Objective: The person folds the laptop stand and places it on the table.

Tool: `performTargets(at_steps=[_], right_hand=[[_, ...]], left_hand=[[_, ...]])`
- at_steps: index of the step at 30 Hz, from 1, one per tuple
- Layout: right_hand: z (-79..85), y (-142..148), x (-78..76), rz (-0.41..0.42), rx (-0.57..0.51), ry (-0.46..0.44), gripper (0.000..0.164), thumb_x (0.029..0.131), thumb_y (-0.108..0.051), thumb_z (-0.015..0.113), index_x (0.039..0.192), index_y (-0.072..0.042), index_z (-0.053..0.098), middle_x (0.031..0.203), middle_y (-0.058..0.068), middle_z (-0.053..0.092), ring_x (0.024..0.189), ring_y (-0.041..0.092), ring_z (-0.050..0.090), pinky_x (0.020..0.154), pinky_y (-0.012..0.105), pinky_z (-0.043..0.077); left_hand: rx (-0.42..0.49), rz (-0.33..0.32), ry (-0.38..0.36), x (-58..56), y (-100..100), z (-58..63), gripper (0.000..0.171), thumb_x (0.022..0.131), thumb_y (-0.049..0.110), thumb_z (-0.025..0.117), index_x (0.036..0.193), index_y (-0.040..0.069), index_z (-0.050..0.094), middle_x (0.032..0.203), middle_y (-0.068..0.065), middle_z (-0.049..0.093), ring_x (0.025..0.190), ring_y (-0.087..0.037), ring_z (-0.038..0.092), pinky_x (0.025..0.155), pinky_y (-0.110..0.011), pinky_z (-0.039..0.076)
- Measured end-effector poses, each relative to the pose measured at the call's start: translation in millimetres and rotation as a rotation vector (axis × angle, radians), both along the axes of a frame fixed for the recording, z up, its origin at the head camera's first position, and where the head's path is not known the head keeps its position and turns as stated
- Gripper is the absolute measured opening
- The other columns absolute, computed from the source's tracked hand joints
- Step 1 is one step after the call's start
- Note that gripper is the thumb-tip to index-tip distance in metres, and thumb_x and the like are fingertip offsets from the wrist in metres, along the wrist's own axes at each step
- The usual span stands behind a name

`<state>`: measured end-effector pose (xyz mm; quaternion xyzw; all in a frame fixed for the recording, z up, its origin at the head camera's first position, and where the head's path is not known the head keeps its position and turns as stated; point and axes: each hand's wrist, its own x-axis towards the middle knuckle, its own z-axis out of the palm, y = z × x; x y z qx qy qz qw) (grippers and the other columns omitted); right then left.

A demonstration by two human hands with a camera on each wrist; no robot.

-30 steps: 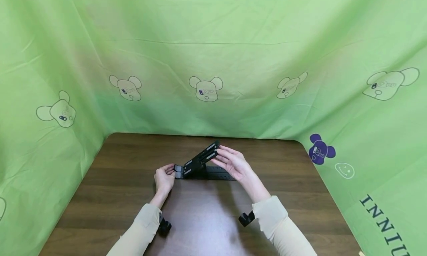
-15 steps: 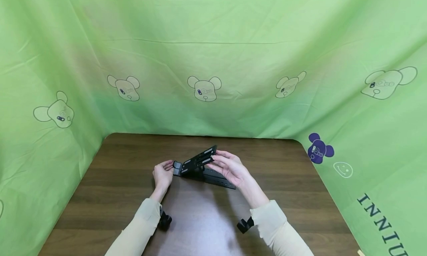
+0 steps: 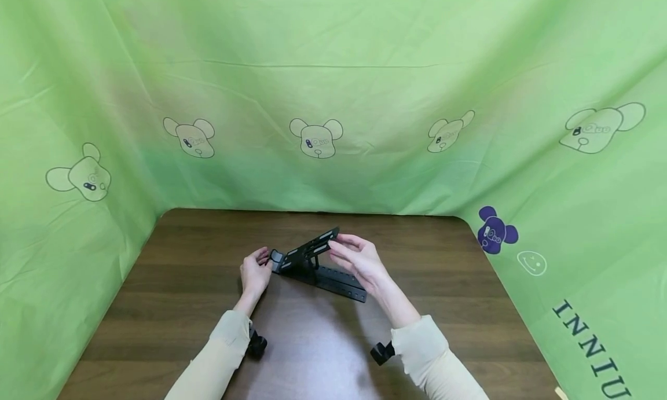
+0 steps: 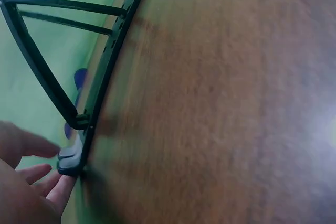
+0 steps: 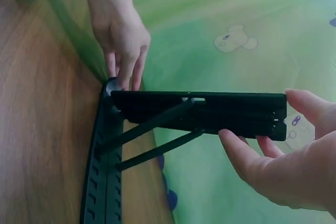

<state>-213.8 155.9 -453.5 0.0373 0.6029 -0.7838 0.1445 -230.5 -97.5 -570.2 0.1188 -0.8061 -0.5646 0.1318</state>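
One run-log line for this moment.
left hand: holds padded end | right hand: holds plate | plate: tilted above base | struts: link plate and base

The folding stand [image 3: 341, 283] before you is black, with pale grey strips [image 3: 321, 249] on its top plate [image 5: 241, 113] and light grey cushions [image 4: 70, 160] at the end toward the desk's left edge. Your desk [image 3: 182, 313] is brown wood grain in darker and lighter bands, with a whitish glare [image 3: 312, 365] toward the near edge. Beyond the desk's far edge, the curtain [image 3: 323, 87] is mottled green, printed with thin dark outlines of bear heads [image 3: 318, 142]. Beside the desk's right edge are a purple bear [image 3: 491, 235], a white line-drawn smiley [image 3: 532, 263] and dark blue lettering [image 3: 591, 347]. Your sleeves [image 3: 422, 342] are cream; your wrist cameras [image 3: 257, 346] are black.
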Motion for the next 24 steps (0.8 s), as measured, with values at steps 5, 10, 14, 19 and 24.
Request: performTargets(at_steps=[5,10,14,19,24], right_hand=[[-5.8,9.7,-5.1,-0.019,0.032,0.014,0.047,0.113,-0.008,0.058,0.154,0.013,0.048,0.121,0.002,0.077,0.106,0.011,0.078,0.114,0.035,0.06],[-17.0,24.0,-10.0,-0.033,0.178,0.086,0.046,0.114,-0.011,0.057,0.154,0.012,0.051,0.146,0.019,0.072,0.119,0.01,0.076,0.111,0.026,0.06],[-50.3,42.2,-17.0,0.004,0.544,0.398,0.047,0.111,-0.018,0.065,0.149,0.009,0.061,0.147,0.024,0.07,0.129,0.024,0.075,0.113,0.034,0.061],[-145.2,76.7,-49.5,0.126,1.09,0.836,0.064,0.111,-0.053,0.061,0.157,-0.008,0.059,0.163,0.018,0.059,0.154,0.04,0.053,0.128,0.06,0.045],[-181.8,88.6,-53.7,0.297,1.287,0.933,0.069,0.111,-0.056,0.06,0.16,-0.007,0.056,0.167,0.016,0.055,0.157,0.042,0.05,0.126,0.06,0.046]], left_hand=[[-0.208,-0.075,0.099,0.6,-9.7,-23.1,0.049,0.098,0.005,0.069,0.146,-0.003,0.066,0.135,-0.029,0.074,0.12,-0.045,0.074,0.104,-0.055,0.063],[-0.453,-0.17,0.189,-5.1,-22.4,-59.3,0.051,0.102,0.018,0.073,0.15,0.002,0.065,0.155,-0.024,0.064,0.144,-0.045,0.062,0.116,-0.06,0.055],[-0.639,-0.297,0.216,9.4,-21.8,-54.8,0.053,0.106,0.025,0.072,0.151,-0.002,0.062,0.16,-0.027,0.058,0.151,-0.046,0.054,0.121,-0.059,0.052],[-0.785,-0.441,0.146,41.1,-10.9,-13.4,0.055,0.107,0.022,0.073,0.151,-0.008,0.06,0.158,-0.03,0.06,0.152,-0.047,0.054,0.127,-0.058,0.047],[-0.824,-0.478,0.052,53.0,-3.7,-2.5,0.061,0.107,0.023,0.073,0.156,-0.01,0.054,0.16,-0.028,0.058,0.153,-0.044,0.055,0.129,-0.055,0.045]])
